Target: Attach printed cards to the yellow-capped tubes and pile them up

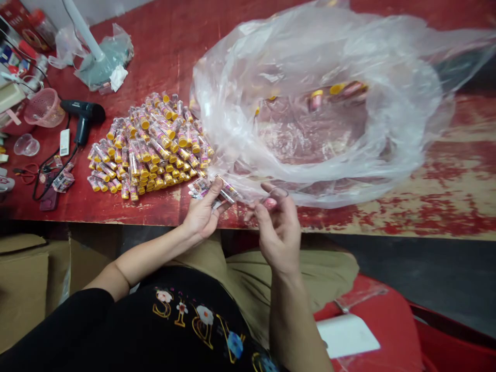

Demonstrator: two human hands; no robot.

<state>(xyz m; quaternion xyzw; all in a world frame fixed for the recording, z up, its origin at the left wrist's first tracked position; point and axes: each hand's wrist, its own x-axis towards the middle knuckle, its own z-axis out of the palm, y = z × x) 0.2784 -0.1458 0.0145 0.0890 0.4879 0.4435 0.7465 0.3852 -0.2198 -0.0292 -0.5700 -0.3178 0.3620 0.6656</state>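
My left hand [203, 214] is closed at the table's front edge, its thumb pressed on a clear tube [230, 192]. Small printed labels [199, 188] stick out on the left of the same hand. My right hand [281, 230] is curled just to the right, thumb and fingers around a small pink piece [270, 203] with clear plastic about it; its exact kind is too blurred to tell. Left of my hands lies a heap of clear tubes with yellow caps [151, 150]. A large clear plastic bag [341, 181] lies beyond my right hand, with several yellow-capped tubes [316, 99] inside.
On the left of the worn red table [163, 41] lie a hair dryer [86, 116], a pink basket [43, 107], red-handled scissors [27, 173] and a lamp stand [87, 31]. A white flat object [349, 336] rests on a red stool [391, 330] at my right. Cardboard [23, 284] stands below left.
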